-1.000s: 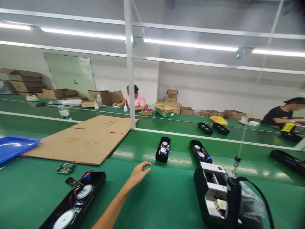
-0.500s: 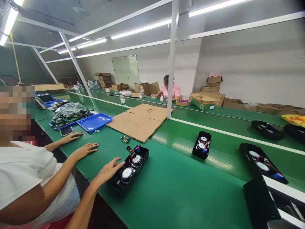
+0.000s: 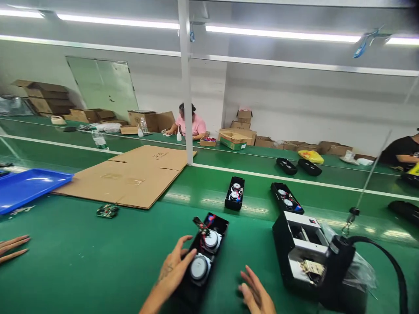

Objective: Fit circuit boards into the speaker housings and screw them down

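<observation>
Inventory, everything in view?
Near speaker: 1, black, front centre
Rear speakers: 2, black, behind
Far housings: several, black, right
Machine: 1, black/white, right
Corded tool: 1, black, by machine
Bag: 1, clear, by tool
Package: 1, yellow, back
Circuit boards: uncountable, green, left
Tray: 1, blue, left
Cardboard sheet: 1, brown, left
Boxes: many, brown, back
Bottles: several, clear/white, back
Door: 1, green, back
Lamps: several, white, overhead
Worktops: several, green, throughout
Co-workers: 3, partly visible, back/right/left
Left hand: 1, on near speaker
Right hand: 1, right of it
</observation>
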Demonstrator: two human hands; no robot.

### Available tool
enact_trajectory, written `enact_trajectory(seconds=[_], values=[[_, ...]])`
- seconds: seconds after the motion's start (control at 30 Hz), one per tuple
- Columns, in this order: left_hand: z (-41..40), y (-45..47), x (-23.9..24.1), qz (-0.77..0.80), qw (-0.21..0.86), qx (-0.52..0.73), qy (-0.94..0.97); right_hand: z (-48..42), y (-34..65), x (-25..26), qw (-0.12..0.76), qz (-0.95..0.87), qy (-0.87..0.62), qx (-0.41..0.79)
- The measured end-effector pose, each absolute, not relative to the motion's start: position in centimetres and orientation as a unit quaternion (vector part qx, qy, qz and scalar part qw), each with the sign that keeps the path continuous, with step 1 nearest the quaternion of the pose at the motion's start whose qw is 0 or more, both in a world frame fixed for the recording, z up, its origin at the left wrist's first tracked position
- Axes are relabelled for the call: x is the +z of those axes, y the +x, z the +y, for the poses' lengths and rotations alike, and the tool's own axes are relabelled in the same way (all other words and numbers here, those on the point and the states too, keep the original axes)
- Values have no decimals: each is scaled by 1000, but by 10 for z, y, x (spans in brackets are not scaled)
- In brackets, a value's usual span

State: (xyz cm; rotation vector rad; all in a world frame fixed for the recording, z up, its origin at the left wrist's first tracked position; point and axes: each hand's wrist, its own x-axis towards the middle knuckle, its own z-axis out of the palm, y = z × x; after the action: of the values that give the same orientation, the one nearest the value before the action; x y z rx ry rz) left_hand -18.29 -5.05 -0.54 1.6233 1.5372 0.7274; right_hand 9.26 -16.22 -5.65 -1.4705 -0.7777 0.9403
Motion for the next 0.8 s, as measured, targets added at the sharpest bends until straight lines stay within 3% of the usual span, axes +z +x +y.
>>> enact_trajectory(seconds=[0.13, 0.27, 0.43, 0.53, 0.67, 0.8], values=[[-78, -122, -11, 515, 345, 302, 724, -143, 87, -44, 547, -372, -616, 428], [-91, -121, 2, 480, 359, 330, 729, -133, 129, -1, 486, -418, -622, 449], [-80, -137, 30, 522, 390, 397, 647, -104, 157, 66, 233, -669, -556, 434], [-78, -134, 32, 508, 421, 380, 648, -83, 150, 81, 144, -720, -501, 458], [-82, -122, 22, 464, 476, 315, 677, -72, 138, 79, 110, -740, -492, 445], [-87, -115, 18, 453, 490, 247, 703, -93, 153, 81, 181, -712, -554, 392]])
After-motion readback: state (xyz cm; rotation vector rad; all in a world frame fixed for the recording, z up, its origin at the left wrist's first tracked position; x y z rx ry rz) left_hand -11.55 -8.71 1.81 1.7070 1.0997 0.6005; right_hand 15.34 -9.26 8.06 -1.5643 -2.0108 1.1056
